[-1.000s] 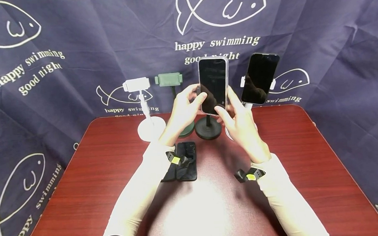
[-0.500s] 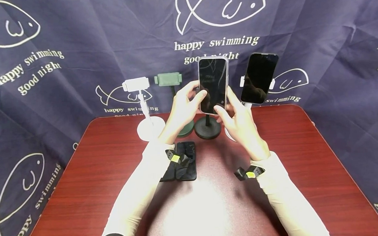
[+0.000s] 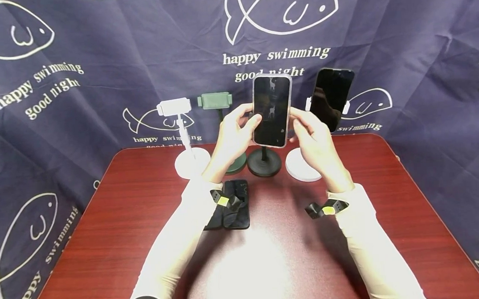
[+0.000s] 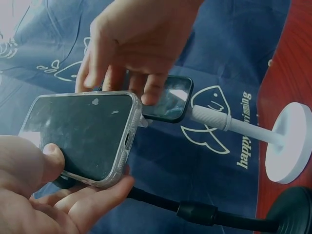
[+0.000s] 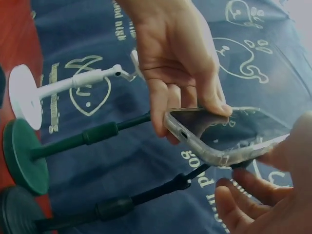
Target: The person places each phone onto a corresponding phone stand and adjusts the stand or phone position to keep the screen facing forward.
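Note:
Upright in front of the black stand is a phone in a clear case; the stand's head is hidden behind it. My left hand grips its left side, thumb on the screen and fingers behind, as the left wrist view shows for the same phone. At the other long side, my right hand touches the edge with its fingertips, its thumb off the screen. In the right wrist view the fingers of my right hand are loosely bent beside the case.
A white stand and a green stand stand to the left. At the right, another white stand bears a black phone. Two dark phones lie on the red table, one beside the other, partly under my left wrist.
My right hand has shifted right and slightly up, its thumb lifting off the lower screen. The phone has tilted slightly, and its screen reflection differs. My left hand keeps its grip.

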`<state>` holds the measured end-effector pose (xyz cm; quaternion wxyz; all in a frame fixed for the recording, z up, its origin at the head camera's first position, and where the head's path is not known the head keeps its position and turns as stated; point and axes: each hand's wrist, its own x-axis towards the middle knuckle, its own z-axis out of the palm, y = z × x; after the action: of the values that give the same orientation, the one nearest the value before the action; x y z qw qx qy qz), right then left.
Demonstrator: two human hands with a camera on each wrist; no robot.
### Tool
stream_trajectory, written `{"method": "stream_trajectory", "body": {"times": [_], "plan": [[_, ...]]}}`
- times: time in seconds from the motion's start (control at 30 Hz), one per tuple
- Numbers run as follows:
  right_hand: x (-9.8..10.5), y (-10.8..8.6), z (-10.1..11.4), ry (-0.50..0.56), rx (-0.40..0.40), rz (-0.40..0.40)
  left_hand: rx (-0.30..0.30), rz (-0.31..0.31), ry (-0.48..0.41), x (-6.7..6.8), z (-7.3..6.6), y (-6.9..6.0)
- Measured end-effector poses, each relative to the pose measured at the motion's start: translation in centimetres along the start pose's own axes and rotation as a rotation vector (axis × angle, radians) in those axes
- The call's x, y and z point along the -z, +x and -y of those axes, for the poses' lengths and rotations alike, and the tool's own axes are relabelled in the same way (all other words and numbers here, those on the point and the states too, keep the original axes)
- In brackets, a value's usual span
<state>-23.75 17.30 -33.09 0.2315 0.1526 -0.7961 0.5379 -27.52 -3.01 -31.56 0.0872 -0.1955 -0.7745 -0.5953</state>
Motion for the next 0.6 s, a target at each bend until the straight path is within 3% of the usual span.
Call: {"method": "stream_trajectory", "body": {"times": [0.13,0.47,0.6], "plan": [[-0.2,0.5,-0.6,0.134,0.035,-0.032,-0.008,0.003,0.014,0.0,0.0,0.0],[-1.1,1.2,-1.1,0.261,0.037,-0.087,-0.003,-0.006,0.043,-0.1,0.0,0.1],[-1.3,1.4,-1.1,0.260,0.049,-0.102,-0.012,-0.011,0.058,-0.1,0.1,0.1]]}}
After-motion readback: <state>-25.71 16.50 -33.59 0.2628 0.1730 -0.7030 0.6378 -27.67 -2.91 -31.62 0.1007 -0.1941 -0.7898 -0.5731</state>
